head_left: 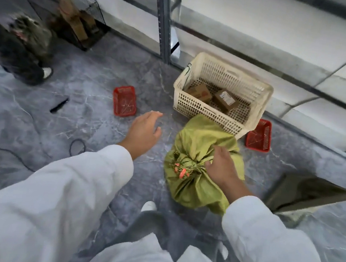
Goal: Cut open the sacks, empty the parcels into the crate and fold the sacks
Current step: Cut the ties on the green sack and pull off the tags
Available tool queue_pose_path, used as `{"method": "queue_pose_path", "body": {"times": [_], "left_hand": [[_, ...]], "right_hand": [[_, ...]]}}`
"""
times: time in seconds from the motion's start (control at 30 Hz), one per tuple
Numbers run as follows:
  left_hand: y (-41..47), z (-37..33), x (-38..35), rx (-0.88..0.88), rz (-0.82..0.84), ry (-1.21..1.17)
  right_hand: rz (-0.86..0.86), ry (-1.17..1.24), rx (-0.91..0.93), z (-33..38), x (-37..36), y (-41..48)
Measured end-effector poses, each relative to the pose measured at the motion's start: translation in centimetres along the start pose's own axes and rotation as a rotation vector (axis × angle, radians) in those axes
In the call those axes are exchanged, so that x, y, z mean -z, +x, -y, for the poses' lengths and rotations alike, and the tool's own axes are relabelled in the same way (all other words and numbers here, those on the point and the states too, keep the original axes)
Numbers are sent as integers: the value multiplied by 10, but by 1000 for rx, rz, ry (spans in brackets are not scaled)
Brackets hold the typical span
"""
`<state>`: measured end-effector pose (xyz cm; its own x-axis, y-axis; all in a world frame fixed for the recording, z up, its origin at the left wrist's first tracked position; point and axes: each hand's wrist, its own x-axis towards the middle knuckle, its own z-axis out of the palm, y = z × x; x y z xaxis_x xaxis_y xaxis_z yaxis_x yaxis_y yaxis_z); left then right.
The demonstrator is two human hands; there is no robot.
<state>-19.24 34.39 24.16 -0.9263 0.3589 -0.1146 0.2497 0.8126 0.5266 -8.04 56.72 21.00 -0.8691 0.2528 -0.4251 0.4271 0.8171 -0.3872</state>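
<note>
The person in the white coat bends over a green sack (201, 138) that lies on the grey marbled floor (86, 125), its far end touching the front wall of a cream plastic crate (196, 106). The sack's neck is bunched shut and bound with an orange cord (181, 171), and it points back toward the person. The right hand (222, 166) sits on the sack just beside that tied neck, thumb toward the cord and fingers curled into the cloth, holding it. The left hand (144, 130) hovers above bare floor to the left of the sack, palm down, fingers spread and loose, holding nothing.

A few brown cardboard parcels (225, 100) lie on the crate's bottom. One red mesh tray (125, 100) rests on the floor left of the crate, and a second red tray (259, 135) is at its right corner. A slim black tool (59, 105) lies farther left, well apart from the hands; its kind is too blurred to tell. A thin black cable (77, 146) loops across the floor near the left sleeve. Behind the crate stands a grey metal shelf upright (165, 22).
</note>
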Motion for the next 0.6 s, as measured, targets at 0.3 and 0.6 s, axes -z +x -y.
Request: {"method": "queue_pose_path", "body": {"times": [0.3, 0.6], "left_hand": [[24, 13, -17, -63, 144, 136], [44, 3, -99, -82, 246, 175]], "right_hand": [[-41, 4, 58, 29, -9, 38], [-24, 52, 26, -30, -40, 96]]}}
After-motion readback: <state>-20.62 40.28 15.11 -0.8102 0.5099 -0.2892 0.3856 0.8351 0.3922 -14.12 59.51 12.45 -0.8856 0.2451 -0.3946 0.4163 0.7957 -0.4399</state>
